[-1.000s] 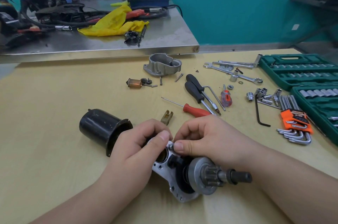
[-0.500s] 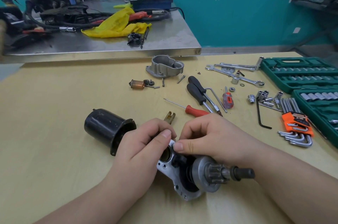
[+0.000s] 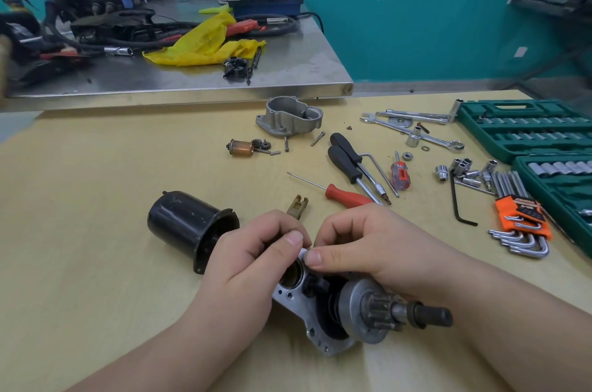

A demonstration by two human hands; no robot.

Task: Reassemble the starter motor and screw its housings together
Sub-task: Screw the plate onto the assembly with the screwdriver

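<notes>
The starter's drive-end housing (image 3: 320,321), a grey aluminium plate with a pinion gear and dark shaft (image 3: 416,314), lies near the table's front edge. My left hand (image 3: 250,266) grips the plate's upper left side, thumb over its round bore. My right hand (image 3: 362,247) pinches the plate's top corner from the right. The black motor can (image 3: 189,225) lies on its side just left of my left hand. A grey cast housing cover (image 3: 291,117), a copper-coloured plunger (image 3: 241,148) with small gears and loose screws (image 3: 317,138) sit further back.
Screwdrivers (image 3: 349,164), one with a red handle (image 3: 347,196), lie behind my hands. Wrenches, loose sockets (image 3: 461,169), hex keys in an orange holder (image 3: 520,218) and green socket cases (image 3: 525,132) fill the right. A steel bench (image 3: 288,84) stands behind.
My thumbs have drawn closer together on the plate's top corner. The view has shifted slightly; the housing stays in place.
</notes>
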